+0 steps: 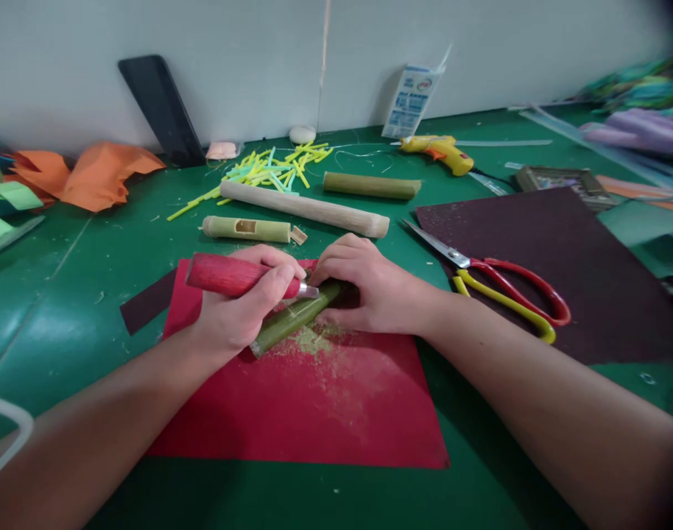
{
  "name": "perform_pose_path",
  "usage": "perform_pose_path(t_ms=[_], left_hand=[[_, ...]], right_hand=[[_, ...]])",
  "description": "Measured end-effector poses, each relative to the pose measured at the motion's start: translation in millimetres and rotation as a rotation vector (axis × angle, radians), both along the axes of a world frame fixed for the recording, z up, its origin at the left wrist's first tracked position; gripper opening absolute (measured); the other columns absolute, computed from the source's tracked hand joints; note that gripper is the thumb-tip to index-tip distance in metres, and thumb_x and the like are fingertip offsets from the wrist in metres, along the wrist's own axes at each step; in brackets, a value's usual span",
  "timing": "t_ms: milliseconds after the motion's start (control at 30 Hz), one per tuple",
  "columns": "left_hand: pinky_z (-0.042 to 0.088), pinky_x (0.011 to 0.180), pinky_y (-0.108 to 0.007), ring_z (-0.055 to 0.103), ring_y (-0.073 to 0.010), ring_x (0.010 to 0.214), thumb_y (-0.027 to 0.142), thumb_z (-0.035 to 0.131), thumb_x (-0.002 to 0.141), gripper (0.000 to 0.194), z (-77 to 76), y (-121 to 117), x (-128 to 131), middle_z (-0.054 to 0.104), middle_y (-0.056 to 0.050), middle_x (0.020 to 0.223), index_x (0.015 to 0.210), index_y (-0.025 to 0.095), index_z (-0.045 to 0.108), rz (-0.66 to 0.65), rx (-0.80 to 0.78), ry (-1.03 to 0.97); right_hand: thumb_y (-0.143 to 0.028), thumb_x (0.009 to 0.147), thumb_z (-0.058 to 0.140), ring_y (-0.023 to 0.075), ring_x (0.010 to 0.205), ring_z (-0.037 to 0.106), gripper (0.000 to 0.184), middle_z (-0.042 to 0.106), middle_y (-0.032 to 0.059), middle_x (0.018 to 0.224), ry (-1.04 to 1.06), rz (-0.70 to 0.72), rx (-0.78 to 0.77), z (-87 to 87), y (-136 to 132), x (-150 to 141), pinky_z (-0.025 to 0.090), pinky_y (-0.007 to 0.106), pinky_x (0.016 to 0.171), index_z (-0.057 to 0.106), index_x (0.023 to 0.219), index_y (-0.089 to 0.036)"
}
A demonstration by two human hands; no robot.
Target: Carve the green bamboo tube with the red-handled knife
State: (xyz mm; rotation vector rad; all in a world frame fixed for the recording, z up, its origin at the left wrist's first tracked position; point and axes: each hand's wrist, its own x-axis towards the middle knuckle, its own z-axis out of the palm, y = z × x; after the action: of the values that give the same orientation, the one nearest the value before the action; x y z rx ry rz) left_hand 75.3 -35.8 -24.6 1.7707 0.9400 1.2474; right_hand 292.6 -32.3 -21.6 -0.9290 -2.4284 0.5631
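Note:
My left hand point(251, 305) is closed round the red wooden handle of a carving knife point(220, 274). Its short metal blade points right and touches or hovers just over a green bamboo tube point(292, 322); which of the two I cannot tell. My right hand point(364, 283) grips the upper right end of this tube, its fingers hiding that part. The tube lies slantwise on a red sheet point(297, 419), among pale green shavings and dust. Behind my hands lies another bamboo piece point(220, 227) with a rectangular opening cut in it.
A pale wooden rod point(308, 208) and a bamboo length point(370, 185) lie farther back, near yellow-green strips point(270, 171). Red-and-yellow-handled scissors point(480, 272) rest partly on a dark sheet point(579, 294) at right. A yellow glue gun point(441, 151) and a leaning phone point(163, 110) are by the wall.

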Motion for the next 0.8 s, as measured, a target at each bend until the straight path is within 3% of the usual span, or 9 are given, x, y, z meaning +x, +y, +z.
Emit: perform_pose_path(t_ms=[233,800], left_hand=[[0.054,0.062,-0.029,0.063,-0.0132,0.066,0.023,0.059,0.092,0.02,6.2,0.2,-1.9,0.071,0.002,0.074,0.076,0.024,0.07,-0.151,0.186,0.045],[0.046,0.051,-0.029,0.056,-0.0116,0.054,0.02,0.059,0.09,0.018,-2.5,-7.0,-5.1,0.061,0.003,0.061,0.073,0.023,0.065,-0.061,0.273,-0.001]], right_hand=[[-0.036,0.078,0.078,0.0243,0.096,0.058,0.028,0.069,0.0069,0.095,0.001,-0.006,-0.012,-0.7,0.2,-1.1,0.039,0.041,0.093,0.071,0.097,-0.018],[-0.034,0.075,0.081,0.024,0.096,0.057,0.027,0.069,0.0072,0.097,0.024,-0.043,-0.047,-0.7,-2.5,-0.3,0.039,0.041,0.093,0.07,0.094,-0.018]])
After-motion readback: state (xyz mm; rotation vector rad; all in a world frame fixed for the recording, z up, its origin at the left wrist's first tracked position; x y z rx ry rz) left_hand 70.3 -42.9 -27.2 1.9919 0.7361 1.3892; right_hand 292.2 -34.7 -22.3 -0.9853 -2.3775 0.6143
